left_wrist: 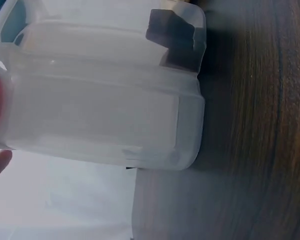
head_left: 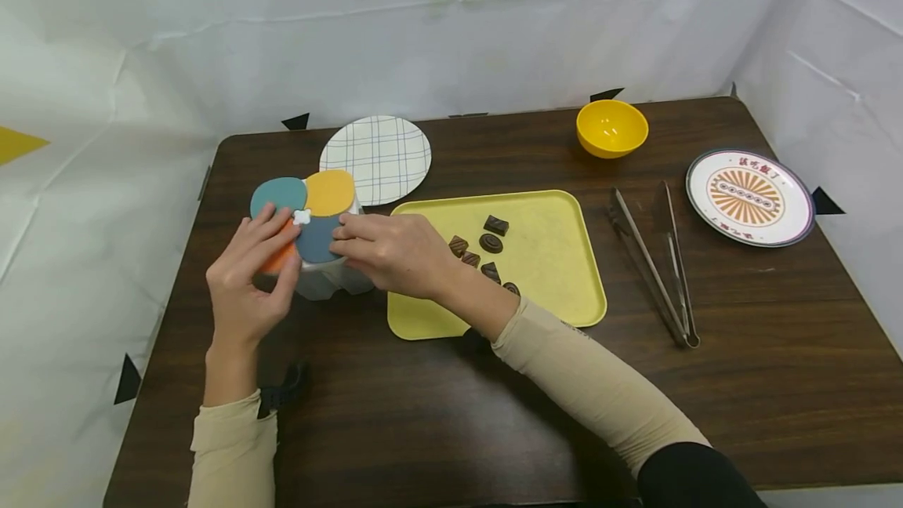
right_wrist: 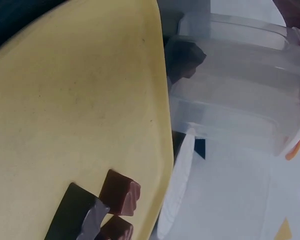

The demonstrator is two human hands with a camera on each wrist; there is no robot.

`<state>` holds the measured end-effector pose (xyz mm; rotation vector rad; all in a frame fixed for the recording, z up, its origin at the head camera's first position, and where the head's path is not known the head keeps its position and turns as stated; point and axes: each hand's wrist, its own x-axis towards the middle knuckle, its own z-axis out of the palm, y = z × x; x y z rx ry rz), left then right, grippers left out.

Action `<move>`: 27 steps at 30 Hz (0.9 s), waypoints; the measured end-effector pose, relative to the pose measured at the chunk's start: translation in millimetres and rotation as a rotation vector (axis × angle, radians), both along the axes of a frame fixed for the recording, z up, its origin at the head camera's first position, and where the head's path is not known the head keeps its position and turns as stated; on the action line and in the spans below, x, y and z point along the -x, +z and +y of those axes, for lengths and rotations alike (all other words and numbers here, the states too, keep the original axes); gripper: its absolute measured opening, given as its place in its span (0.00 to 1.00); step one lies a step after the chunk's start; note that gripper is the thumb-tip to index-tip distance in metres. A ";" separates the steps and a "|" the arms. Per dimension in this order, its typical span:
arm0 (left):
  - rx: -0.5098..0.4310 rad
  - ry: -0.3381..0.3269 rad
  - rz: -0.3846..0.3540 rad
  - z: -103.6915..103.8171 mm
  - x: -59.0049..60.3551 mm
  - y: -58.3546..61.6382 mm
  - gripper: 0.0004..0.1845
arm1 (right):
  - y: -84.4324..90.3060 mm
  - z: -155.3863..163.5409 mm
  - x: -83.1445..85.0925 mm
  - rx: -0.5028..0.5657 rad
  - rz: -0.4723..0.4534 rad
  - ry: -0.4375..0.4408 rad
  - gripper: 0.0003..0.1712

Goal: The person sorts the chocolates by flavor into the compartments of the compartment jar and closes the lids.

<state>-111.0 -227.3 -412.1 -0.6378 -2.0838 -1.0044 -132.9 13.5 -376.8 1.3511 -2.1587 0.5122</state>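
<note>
Left forearm (head_left: 233,449) points forward; left hand (head_left: 249,277) back uppermost, fingers extended, thumb apart. Right forearm (head_left: 592,382) slants leftward; right hand (head_left: 398,252) near left, fingers bent.

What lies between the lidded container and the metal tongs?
The head view shows the right hand at the container, then the yellow tray with several chocolates, then bare tabletop.

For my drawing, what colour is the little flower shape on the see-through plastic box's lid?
The little flower shape is white, clearest in the head view.
</note>
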 end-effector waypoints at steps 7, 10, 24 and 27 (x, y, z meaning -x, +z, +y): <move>0.023 0.017 0.045 3.2 -16.3 5.4 0.24 | -2.5 3.3 0.6 0.005 -0.006 0.002 0.14; 0.003 0.015 0.091 8.5 -22.9 10.9 0.24 | -3.4 7.3 2.4 0.004 0.000 -0.017 0.15; 0.034 -0.126 0.085 12.0 -31.7 36.5 0.24 | 0.1 16.1 4.8 -0.026 -0.068 -0.130 0.22; 0.062 -0.136 0.057 7.0 -29.7 32.9 0.24 | 1.0 12.3 1.3 -0.023 -0.074 -0.073 0.27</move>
